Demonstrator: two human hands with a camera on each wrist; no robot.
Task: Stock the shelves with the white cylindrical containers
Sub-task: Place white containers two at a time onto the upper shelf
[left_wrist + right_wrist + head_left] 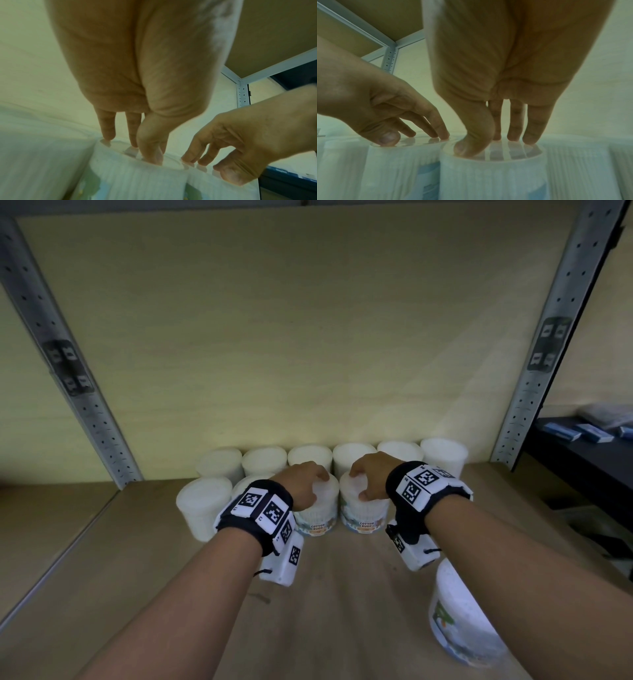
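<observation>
Forearms [191, 594] over brown shelf board [102, 577], pale back wall [308, 337]

The head view looks forward and down from behind and above the left grip [305, 482] and right grip [368, 477], onto the shelf [342, 594]. Each wrist view sits close under its palm, facing along the fingers [106, 125]. All three views share both grips and the left container [315, 515] and right container [363, 515] beneath them.

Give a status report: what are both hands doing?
Left hand fingertips atop left container. Right hand likewise atop right container. Spare container near right forearm.
</observation>
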